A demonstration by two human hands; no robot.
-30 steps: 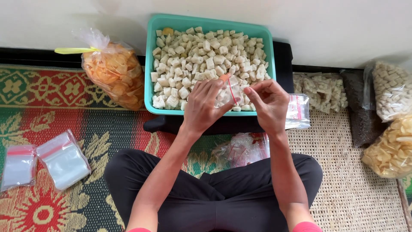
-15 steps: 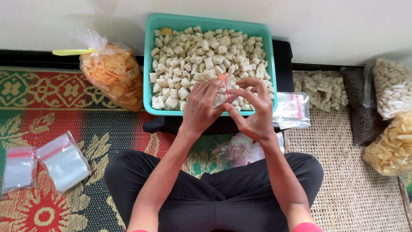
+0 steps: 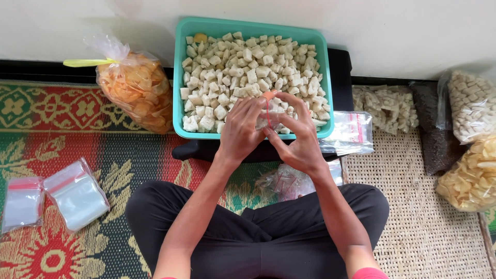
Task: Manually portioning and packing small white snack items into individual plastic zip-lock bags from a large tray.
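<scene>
Pinching small zip bag [image 3: 269, 111], 2 hands

Two bare forearms run up from the bottom of the frame to the middle, ending in the left hand [image 3: 242, 130] and the right hand [image 3: 300, 140]; neither hand wears a glove, ring or watch that can be seen; at the bottom edge, left of centre and right of centre, a narrow strip of pink sleeve shows on each upper arm; the legs, filling the lower middle of the frame, are covered by plain black trousers of soft, slightly creased cloth, with no pattern, pocket or seam marking visible; the feet are hidden
</scene>
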